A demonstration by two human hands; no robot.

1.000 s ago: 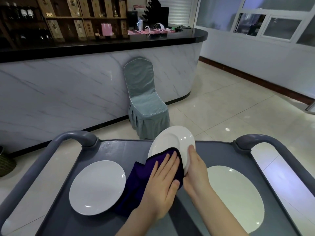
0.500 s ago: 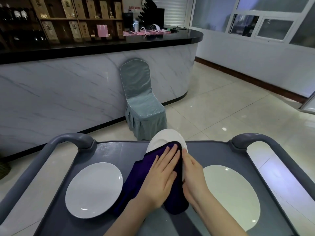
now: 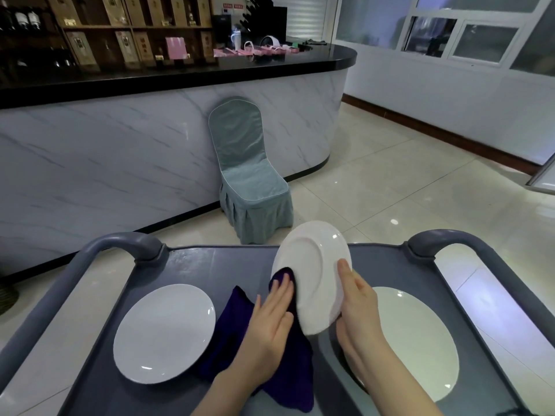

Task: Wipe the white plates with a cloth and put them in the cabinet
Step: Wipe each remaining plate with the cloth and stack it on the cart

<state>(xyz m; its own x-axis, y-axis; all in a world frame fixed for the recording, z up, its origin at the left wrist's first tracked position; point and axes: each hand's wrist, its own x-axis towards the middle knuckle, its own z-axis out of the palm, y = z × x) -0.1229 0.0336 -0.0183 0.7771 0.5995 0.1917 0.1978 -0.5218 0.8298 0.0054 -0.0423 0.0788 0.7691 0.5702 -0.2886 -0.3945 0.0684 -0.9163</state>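
A white plate lies flat at the cart tray's left. The purple cloth is pressed by the left hand, fingers flat, against the raised plate. That plate is gripped at its right rim by the right hand, tilted upright. The third plate is partly hidden by the right forearm.

Single head-worn wide-angle view, looking forward and down. Close over grey cart top, both forearms entering from bottom edge. Farther off: covered chair, marble bar counter, tiled floor, windows upper right.
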